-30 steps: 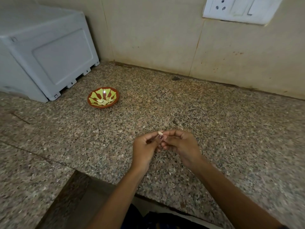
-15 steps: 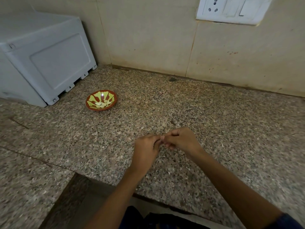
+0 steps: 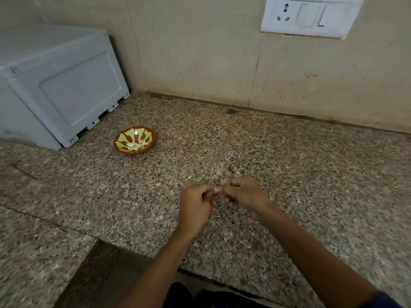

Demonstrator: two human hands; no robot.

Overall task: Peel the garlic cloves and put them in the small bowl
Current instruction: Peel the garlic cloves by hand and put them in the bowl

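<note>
A small pale garlic clove (image 3: 216, 190) is pinched between the fingertips of both hands, a little above the granite counter. My left hand (image 3: 195, 204) has its fingers curled round the clove from the left. My right hand (image 3: 243, 194) pinches it from the right, and most of the clove is hidden by the fingers. The small bowl (image 3: 124, 146), brown with a yellow-green leaf pattern, stands on the counter to the far left of my hands. Several peeled cloves (image 3: 135, 145) lie inside it.
A grey plastic appliance (image 3: 57, 85) stands at the back left, close behind the bowl. The tiled wall carries a white socket and switch plate (image 3: 309, 16) at the upper right. Small flecks of garlic skin (image 3: 231, 170) lie on the speckled counter (image 3: 311, 170) near my hands.
Both hands have stayed together on the clove, with the fingers shifting slightly round it. The camera has tilted, so the bowl and wall sit a little differently in view.
</note>
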